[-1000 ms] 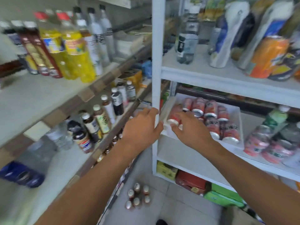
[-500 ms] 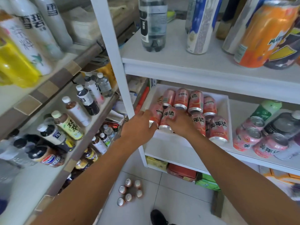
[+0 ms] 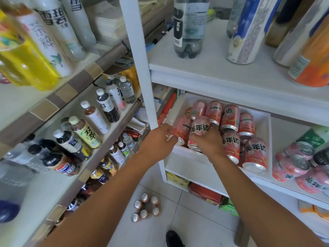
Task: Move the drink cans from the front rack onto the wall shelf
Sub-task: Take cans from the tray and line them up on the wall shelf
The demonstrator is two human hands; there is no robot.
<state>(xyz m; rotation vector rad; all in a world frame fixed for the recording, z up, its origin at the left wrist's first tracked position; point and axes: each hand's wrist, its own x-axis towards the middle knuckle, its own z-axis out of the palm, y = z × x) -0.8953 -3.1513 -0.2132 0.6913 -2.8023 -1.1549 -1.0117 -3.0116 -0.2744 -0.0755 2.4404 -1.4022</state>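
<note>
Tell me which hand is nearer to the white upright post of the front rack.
Left. The left hand sits right beside the white upright post, its grip on a pink drink can. The right hand is farther right, gripping another pink can.

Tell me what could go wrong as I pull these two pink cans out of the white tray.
The pink cans lie stacked on their sides in the white tray; as the left hand and right hand each lift one, neighbours may roll off the front edge. A dropped can could hit the bottles on the floor.
</note>
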